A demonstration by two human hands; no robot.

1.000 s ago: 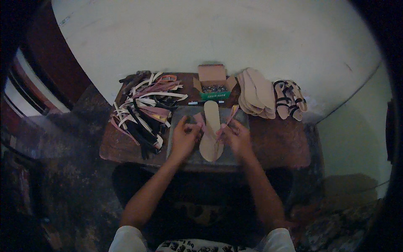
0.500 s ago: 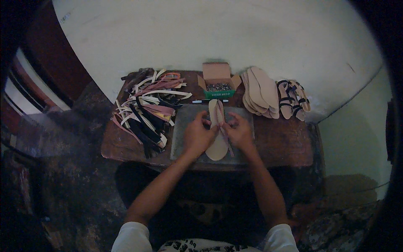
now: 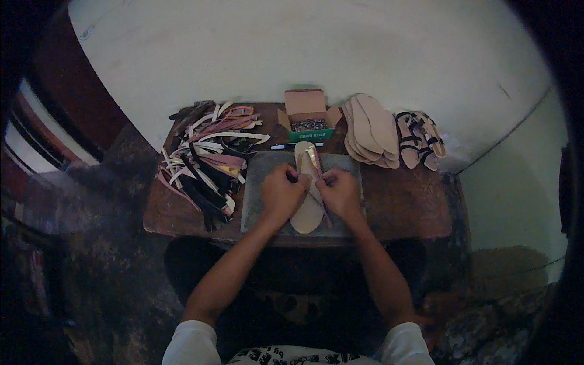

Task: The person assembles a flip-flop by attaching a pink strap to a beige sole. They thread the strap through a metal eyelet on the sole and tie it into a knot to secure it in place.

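A beige sandal sole (image 3: 306,217) lies lengthwise over a grey slab (image 3: 255,176) in front of me. Along its upper side runs a narrow pinkish strap (image 3: 314,159), with a shiny gold-looking stretch near the far end and a loose tail hanging down the right edge. My left hand (image 3: 282,196) is closed on the sole's left side, its thumb lying across the middle. From the right, my right hand (image 3: 339,193) pinches the strap between thumb and fingers, beside the sole's right edge. The fingertips of both hands are partly hidden.
On the wooden table (image 3: 413,207), a heap of mixed straps (image 3: 210,158) lies left. Behind the slab are a pen (image 3: 278,146) and an open green box (image 3: 310,134) of small metal pieces. Stacked soles (image 3: 371,134) and black-strapped sandals (image 3: 420,140) stand at right, before a pale wall (image 3: 304,42).
The strap's far part now stands more to the right and catches light with a gold shine. The right hand's fingers have drawn in closer on the strap. The whole view has shifted slightly.
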